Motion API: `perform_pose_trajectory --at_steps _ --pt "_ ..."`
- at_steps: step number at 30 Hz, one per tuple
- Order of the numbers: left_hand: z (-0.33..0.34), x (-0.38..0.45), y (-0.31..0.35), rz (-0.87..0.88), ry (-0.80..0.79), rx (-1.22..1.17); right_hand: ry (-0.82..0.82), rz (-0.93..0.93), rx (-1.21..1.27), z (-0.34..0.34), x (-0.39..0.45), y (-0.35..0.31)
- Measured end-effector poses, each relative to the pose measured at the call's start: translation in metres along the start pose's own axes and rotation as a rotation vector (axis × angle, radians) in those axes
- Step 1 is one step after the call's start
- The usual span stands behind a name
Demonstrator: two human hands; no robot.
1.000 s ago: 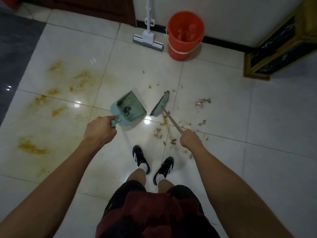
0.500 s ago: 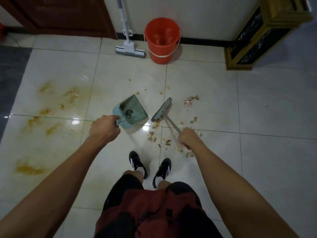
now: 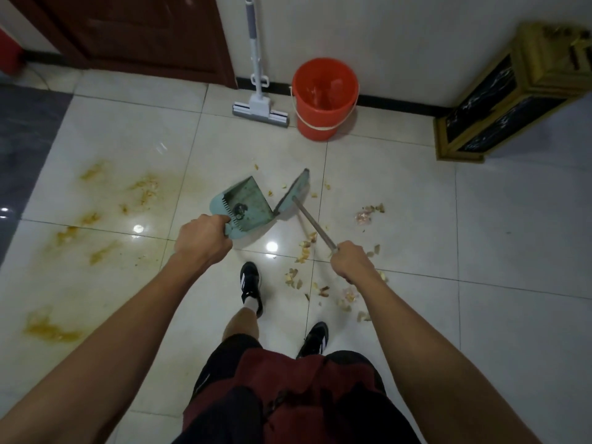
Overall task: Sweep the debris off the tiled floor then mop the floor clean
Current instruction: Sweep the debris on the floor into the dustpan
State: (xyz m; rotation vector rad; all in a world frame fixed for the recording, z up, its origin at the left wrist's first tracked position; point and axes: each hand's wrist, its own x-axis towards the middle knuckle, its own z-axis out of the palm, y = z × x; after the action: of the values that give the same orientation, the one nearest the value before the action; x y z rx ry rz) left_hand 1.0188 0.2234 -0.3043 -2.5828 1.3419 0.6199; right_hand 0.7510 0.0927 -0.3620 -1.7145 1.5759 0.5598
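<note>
Teal dustpan [image 3: 246, 203] in left grip [image 3: 203, 240], broom [image 3: 294, 192] in right grip [image 3: 350, 262], heads seemingly touching.

Glossy pale floor tiles [image 3: 512, 251] reflect ceiling light. A white wall [image 3: 416, 43] with dark skirting stands far, a brown wooden door [image 3: 144, 33] far left (closed), and a gold-framed black cabinet [image 3: 512, 97] far right.
</note>
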Motion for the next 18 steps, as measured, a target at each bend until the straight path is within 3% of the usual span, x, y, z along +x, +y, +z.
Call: perform_pose_trajectory --at_steps 10,18 --pt "-0.044 0.112 -0.111 -0.065 -0.053 -0.066 0.036 -0.036 0.070 0.002 0.077 -0.151" --pt "-0.058 0.160 -0.162 -0.032 -0.103 -0.048 0.005 -0.116 0.208 0.029 0.137 -0.242"
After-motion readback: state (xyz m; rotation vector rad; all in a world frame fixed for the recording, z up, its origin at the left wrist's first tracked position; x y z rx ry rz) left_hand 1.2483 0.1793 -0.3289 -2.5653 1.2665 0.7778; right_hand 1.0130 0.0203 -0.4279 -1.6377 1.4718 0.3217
